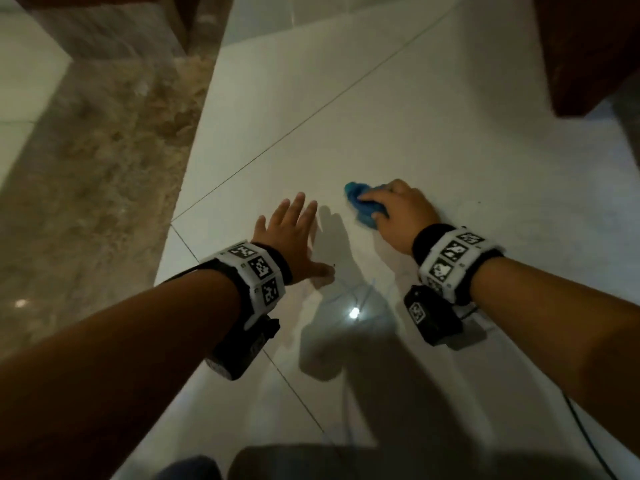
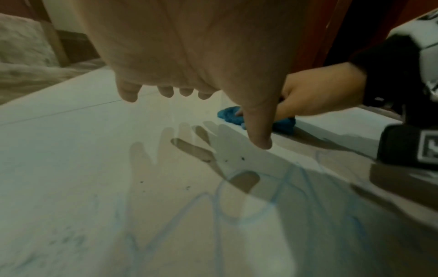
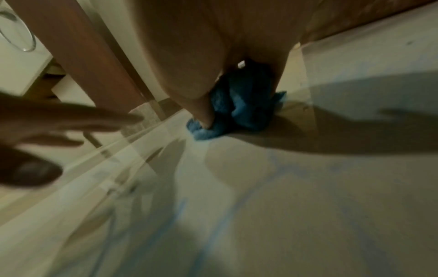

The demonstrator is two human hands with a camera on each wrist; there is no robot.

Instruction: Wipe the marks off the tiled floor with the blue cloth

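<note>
Both forearms reach out low over the floor, each with a white band of black square markers and a black camera block strapped at the wrist. From the left wrist view, the left hand (image 2: 189, 56) fills the upper frame palm down, fingers spread and straight, holding nothing, its thumb pointing down toward the tile; whether the palm actually presses the floor cannot be told, though its shadow and reflection lie right beneath it. In the head view the left hand (image 1: 294, 233) lies spread flat just left of the right hand (image 1: 398, 213), the two near one another but apart. The right hand has its fingers curled round the bunched blue cloth (image 1: 363, 202), gripping it and holding it down on the tiled floor (image 1: 450, 133); the right wrist view shows the blue cloth (image 3: 241, 105) wadded under the palm with a fingertip dug into its edge, the cloth touching the tile. Faint blue marks (image 2: 237, 206) run in loops and strokes across the pale tile on the near side of both hands, close to the wrists. A thin grout line (image 1: 311, 116) crosses the floor diagonally beyond the hands. Brown mottled stone (image 1: 86, 168) borders the tile at left, and dark wooden furniture (image 1: 588, 46) stands at upper right.
</note>
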